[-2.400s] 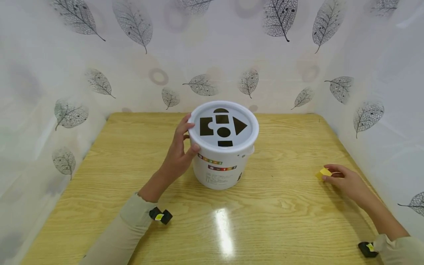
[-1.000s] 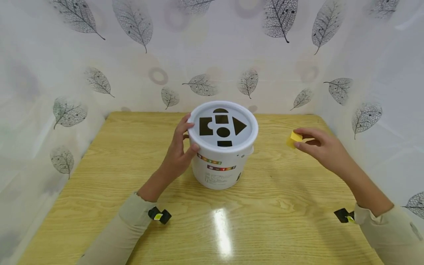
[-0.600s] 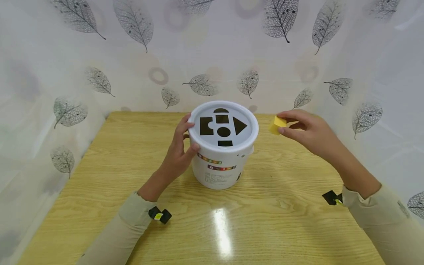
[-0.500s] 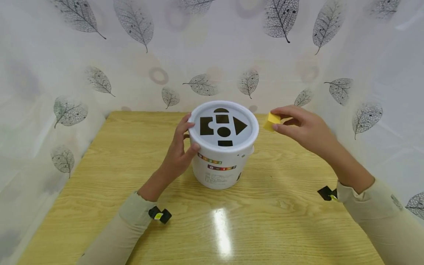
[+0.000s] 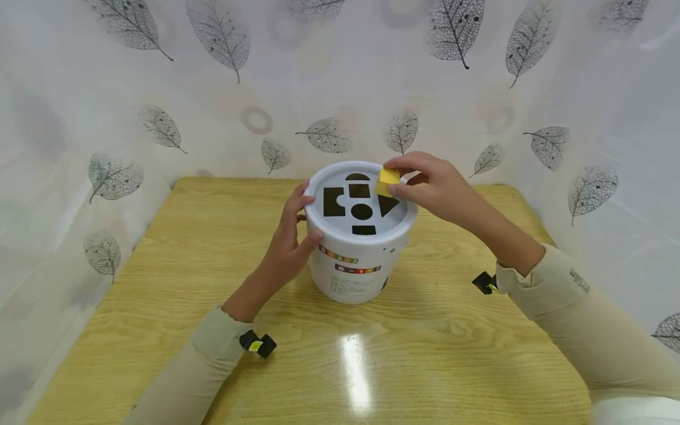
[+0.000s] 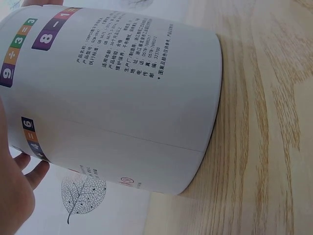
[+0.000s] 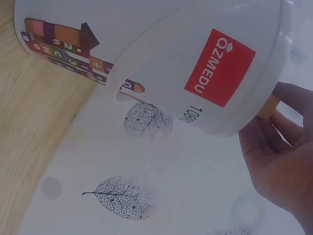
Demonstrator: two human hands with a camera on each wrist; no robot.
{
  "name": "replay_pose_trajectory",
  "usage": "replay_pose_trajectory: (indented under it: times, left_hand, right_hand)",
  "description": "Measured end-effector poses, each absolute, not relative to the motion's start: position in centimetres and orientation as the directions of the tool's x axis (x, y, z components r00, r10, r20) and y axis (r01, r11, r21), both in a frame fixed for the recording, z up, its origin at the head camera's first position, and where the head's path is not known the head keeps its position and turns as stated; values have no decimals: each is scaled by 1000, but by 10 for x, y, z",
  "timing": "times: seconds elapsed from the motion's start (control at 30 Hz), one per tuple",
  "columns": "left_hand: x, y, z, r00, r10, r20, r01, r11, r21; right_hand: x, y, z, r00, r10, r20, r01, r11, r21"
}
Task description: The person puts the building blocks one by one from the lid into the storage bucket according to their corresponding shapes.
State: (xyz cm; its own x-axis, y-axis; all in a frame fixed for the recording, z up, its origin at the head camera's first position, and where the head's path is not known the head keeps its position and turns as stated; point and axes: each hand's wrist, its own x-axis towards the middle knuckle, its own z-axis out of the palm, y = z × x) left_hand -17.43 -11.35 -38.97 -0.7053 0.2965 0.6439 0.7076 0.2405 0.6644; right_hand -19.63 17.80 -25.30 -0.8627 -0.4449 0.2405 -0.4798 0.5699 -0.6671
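Observation:
A white bucket stands upright on the table; its pale lid has several cut-out holes of different shapes. My left hand grips the bucket's left side near the top, thumb in front and fingers at the rim. In the left wrist view, that hand lies against the printed bucket wall. Between thumb and fingers my right hand pinches a yellow block, over the lid's right part, close to the triangular hole. The right wrist view shows only a sliver of the block.
The wooden table reaches back to a pale leaf-patterned curtain, which also hangs at both sides. A small tab juts from the bucket's right side below the rim.
My right hand has lifted the yellow block from the table's right side and carried it left and up to above the lid. My left hand has stayed on the bucket.

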Motion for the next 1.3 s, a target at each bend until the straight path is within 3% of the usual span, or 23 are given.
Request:
replay_pose_trajectory:
  times: [0.33,1.03,1.3]
  left_hand:
    - [-173,-112,-389,-720,301,625,692,254,676]
    - [-169,-111,-387,-726,295,621,686,255,681]
    - [-169,-111,-388,-695,299,654,718,245,651]
  right_hand:
    - [-215,148,-258,-822,-524,222,-525,546,-653]
    - [-216,146,-262,-827,-526,201,-525,591,-613]
    - [-209,168,-270,-860,-429,277,-501,603,-621]
